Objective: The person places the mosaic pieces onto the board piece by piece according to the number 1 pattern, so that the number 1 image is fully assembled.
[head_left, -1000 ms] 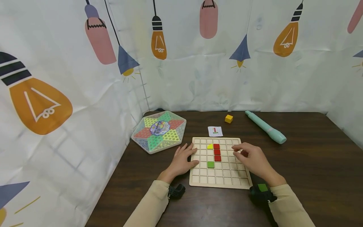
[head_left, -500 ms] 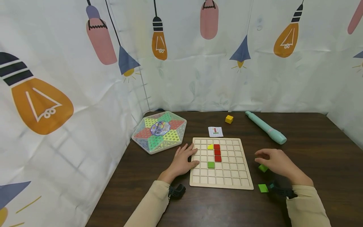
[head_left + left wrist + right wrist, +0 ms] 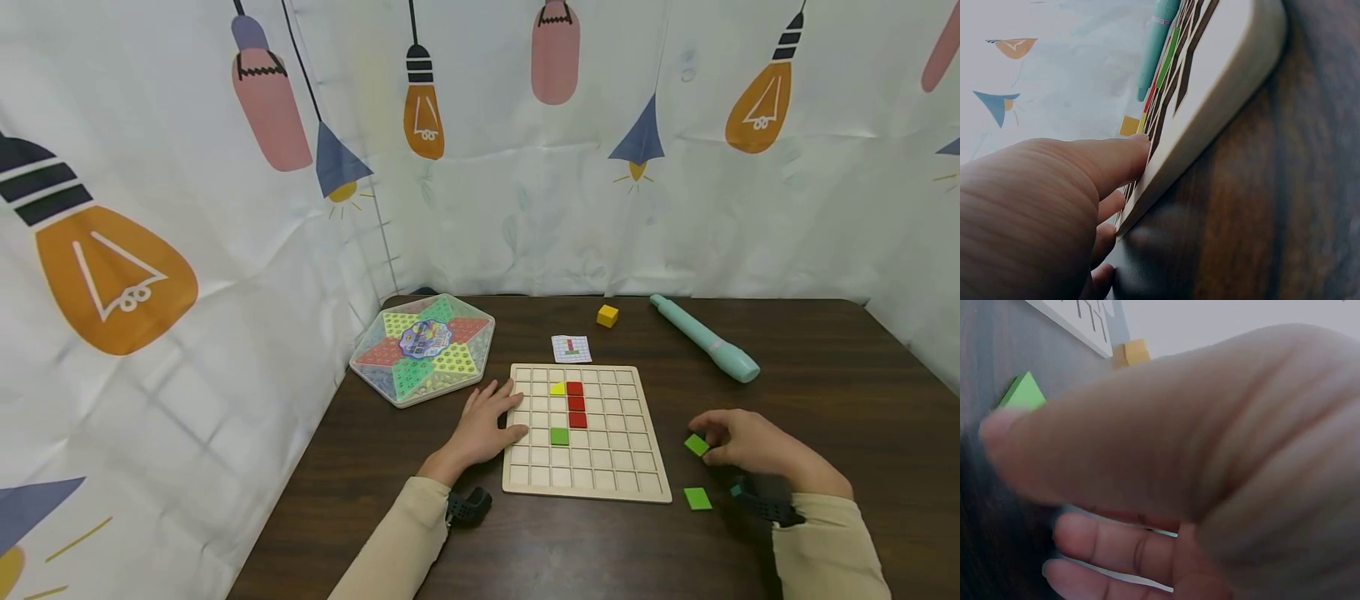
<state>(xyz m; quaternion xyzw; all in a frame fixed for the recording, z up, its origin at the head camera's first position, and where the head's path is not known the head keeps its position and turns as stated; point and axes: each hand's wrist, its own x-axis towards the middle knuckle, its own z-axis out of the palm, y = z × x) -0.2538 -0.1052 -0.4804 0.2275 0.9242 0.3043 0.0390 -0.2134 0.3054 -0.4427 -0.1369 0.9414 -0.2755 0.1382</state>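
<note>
Moved off the grid board [image 3: 587, 433] since a second ago, the right hand [image 3: 750, 446] is now set on the counter [image 3: 825, 400] right of it, its grip pinching a green tile [image 3: 696, 444]. The board's left edge is pressed by the left hand [image 3: 480, 429], fingers flat.

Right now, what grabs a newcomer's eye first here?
The wooden grid board at the table's centre, holding a column of red tiles, one yellow and one green. The left hand rests on its left edge; the right hand pinches a green tile on the table to its right.
</note>
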